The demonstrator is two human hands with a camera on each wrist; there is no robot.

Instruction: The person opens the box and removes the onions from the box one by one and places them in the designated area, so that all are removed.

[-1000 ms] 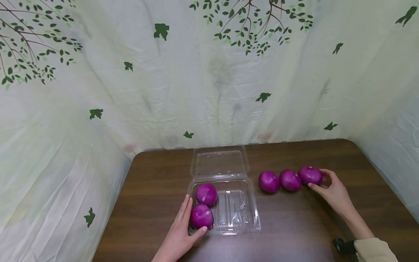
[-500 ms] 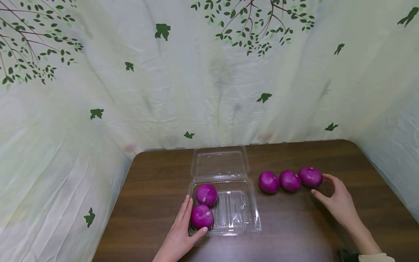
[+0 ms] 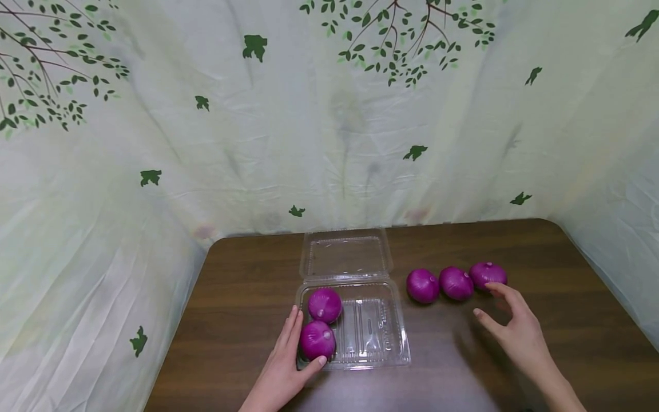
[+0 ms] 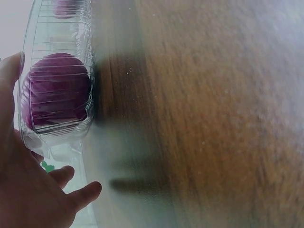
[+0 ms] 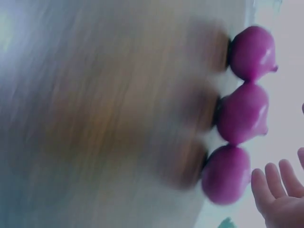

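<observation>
In the head view, two purple onions, the rear one [image 3: 325,305] and the front one [image 3: 317,340], sit in the left side of a clear plastic clamshell container [image 3: 368,360]. My left hand [image 3: 280,366] rests at its front left corner, fingers straight along the side and thumb at the front edge. The left wrist view shows the front onion [image 4: 59,90] through the clear wall. On the right stand three more purple onions in a row: left [image 3: 423,286], middle [image 3: 456,283] and right [image 3: 488,275]. My right hand [image 3: 520,326] hovers by the right onion, fingers apart, holding nothing.
The clamshell's lid [image 3: 345,254] lies folded back towards the rear edge of the brown wooden table [image 3: 247,286]. A pale curtain [image 3: 340,143] with printed leaves hangs behind and at both sides. The onion row stands right of the container.
My right hand has let go of the right onion, drawn back, then shifted left in front of it. My left hand and the container have stayed put.
</observation>
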